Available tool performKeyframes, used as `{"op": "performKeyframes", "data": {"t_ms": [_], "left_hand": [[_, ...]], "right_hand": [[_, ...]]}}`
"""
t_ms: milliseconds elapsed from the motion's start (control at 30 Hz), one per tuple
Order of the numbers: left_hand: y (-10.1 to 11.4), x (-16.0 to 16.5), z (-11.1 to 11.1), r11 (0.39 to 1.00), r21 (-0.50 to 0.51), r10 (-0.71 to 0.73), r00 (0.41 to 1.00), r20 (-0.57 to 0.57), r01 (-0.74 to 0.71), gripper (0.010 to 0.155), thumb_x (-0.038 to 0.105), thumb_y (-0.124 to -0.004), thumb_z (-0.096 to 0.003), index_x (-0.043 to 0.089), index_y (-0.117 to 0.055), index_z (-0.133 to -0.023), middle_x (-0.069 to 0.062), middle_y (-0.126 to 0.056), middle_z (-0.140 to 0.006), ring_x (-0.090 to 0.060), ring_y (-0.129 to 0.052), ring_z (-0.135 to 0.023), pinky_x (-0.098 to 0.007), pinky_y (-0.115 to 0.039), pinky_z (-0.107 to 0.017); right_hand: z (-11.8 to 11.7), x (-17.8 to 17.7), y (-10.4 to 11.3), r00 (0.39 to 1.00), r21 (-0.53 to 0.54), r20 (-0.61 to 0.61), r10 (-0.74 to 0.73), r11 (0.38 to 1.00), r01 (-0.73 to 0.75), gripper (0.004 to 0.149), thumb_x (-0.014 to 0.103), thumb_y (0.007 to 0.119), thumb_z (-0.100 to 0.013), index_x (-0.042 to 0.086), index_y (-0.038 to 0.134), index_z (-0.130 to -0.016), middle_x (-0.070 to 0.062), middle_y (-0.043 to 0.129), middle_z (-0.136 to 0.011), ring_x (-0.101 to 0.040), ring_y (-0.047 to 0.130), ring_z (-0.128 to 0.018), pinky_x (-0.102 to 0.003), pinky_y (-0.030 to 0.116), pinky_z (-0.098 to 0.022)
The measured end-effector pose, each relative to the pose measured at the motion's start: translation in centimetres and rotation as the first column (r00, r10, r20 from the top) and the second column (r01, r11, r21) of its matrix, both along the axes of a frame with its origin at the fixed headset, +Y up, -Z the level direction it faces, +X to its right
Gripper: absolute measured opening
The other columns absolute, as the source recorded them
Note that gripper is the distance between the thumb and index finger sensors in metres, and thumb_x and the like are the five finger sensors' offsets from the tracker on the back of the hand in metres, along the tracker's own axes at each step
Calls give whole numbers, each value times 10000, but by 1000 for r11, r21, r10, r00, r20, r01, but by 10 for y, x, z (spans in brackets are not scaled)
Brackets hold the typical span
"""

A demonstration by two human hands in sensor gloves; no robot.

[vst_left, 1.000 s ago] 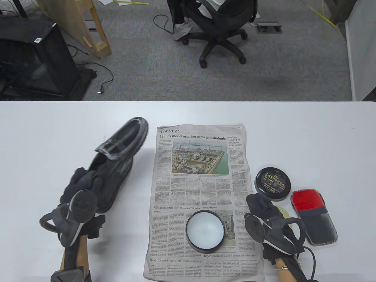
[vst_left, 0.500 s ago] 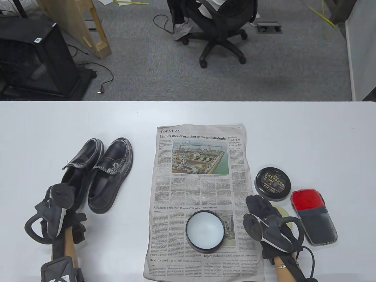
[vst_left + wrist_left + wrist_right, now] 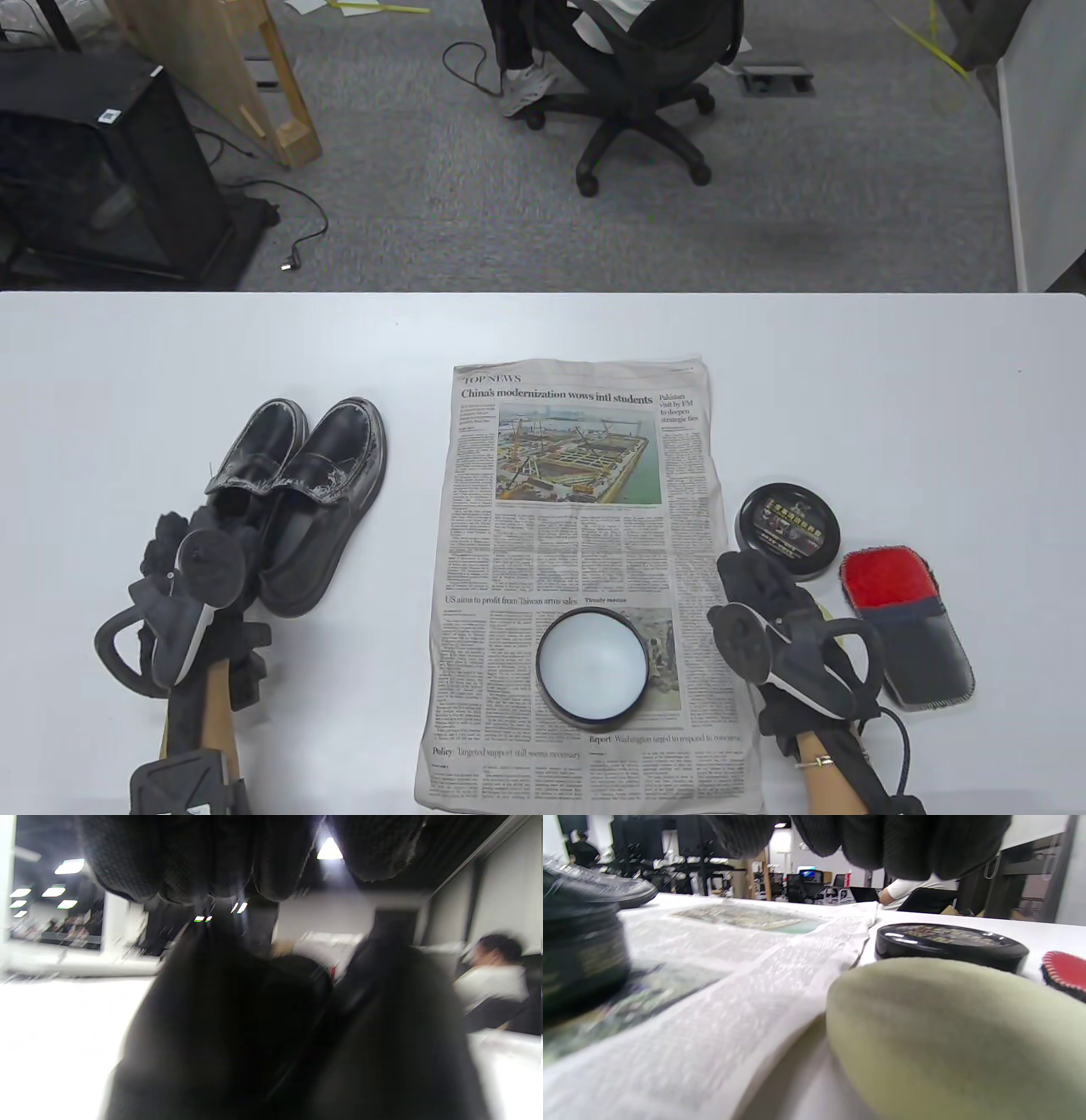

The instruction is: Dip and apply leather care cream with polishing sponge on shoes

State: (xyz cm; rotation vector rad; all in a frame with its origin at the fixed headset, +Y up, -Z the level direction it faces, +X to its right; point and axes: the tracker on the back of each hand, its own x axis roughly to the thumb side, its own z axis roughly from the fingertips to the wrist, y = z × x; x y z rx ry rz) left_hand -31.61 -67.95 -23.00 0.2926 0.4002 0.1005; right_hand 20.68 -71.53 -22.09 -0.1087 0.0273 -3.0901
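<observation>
Two black leather shoes, the left shoe (image 3: 254, 454) and the right shoe (image 3: 327, 501), stand side by side on the white table, with white smears on their uppers. My left hand (image 3: 191, 531) is at the left shoe's heel. In the blurred left wrist view its fingers (image 3: 191, 857) hang above both heels without closing round them. The open cream tin (image 3: 592, 666) sits on the newspaper (image 3: 577, 509). My right hand (image 3: 751, 577) hovers over the yellow-green sponge (image 3: 958, 1035), which lies on the table under the palm; its fingers (image 3: 908, 844) hang above it.
The tin's black lid (image 3: 789, 531) lies right of the newspaper, just beyond my right fingertips. A red-and-black polishing mitt (image 3: 908, 628) lies at the far right. Behind the table (image 3: 127, 356), a person sits on an office chair (image 3: 645, 102).
My left hand has set the lifted shoe down beside the other shoe and stayed at the pair's heels. My right hand has edged slightly forward over the sponge.
</observation>
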Motion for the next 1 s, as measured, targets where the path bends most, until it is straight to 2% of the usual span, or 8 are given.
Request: {"op": "performKeyframes", "data": {"t_ms": [133,233,400,467,633,767,900,1000], "left_hand": [[13,58,5,981,47,151,901,406,-186,786,608,-676,-537,149,-578,-1167,-251,-597,-1208,-482,-659,-1031,-619,-658,-695],[-9,123,1,966,-179,258,644,720,-187,950,706,-603,-494,131,-419,-1228,-280,-491,-1250,-514,-564,-1077,-676,-581,-715],[-59,185,4,880,-467,402,385,831,88,1167,776,-606,-415,40,-207,-1228,-329,-318,-1267,-563,-392,-1103,-736,-452,-715],[-71,196,7,844,-505,425,346,836,183,1214,774,-637,-392,15,-174,-1218,-338,-278,-1265,-582,-341,-1095,-745,-417,-709],[-93,210,11,805,-496,369,380,848,326,1228,730,-690,-397,-28,-152,-1199,-367,-249,-1245,-609,-316,-1068,-737,-401,-702],[-102,216,12,785,-517,387,380,840,342,1196,702,-706,-419,-22,-159,-1199,-381,-220,-1234,-615,-261,-1051,-758,-353,-667],[-102,221,14,787,-503,362,393,845,357,1148,689,-702,-436,12,-185,-1207,-396,-230,-1228,-638,-279,-1038,-781,-381,-639],[-102,221,14,791,-509,365,404,838,340,1113,677,-691,-459,15,-199,-1207,-391,-234,-1225,-633,-283,-1033,-779,-383,-632]], "right_hand": [[-30,12,4,995,-47,97,-1,999,6,777,553,560,-588,117,345,-1194,-289,390,-1200,-558,522,-1047,-622,594,-703],[-64,22,0,975,-158,211,63,987,-30,872,588,561,-574,76,244,-1205,-339,297,-1201,-620,451,-1043,-658,570,-702],[-100,34,-24,934,-356,323,152,934,-28,1031,664,551,-532,18,86,-1189,-414,207,-1180,-671,390,-1038,-687,532,-712],[-108,36,-33,928,-403,342,146,915,5,1079,690,552,-508,8,53,-1178,-438,201,-1170,-682,398,-1033,-691,532,-715],[-122,37,-44,915,-467,346,206,884,-22,1115,747,567,-433,74,115,-1199,-462,303,-1160,-673,474,-989,-713,528,-713],[-125,36,-46,925,-492,344,160,870,32,1166,740,607,-423,56,69,-1199,-504,237,-1145,-733,379,-999,-702,576,-707],[-126,33,-48,926,-468,329,184,884,-9,1253,757,662,-379,12,84,-1204,-473,327,-1146,-685,532,-982,-682,621,-709],[-121,36,-38,937,-428,327,125,903,29,1293,756,682,-370,0,37,-1197,-467,269,-1139,-683,483,-964,-719,573,-707]]}}
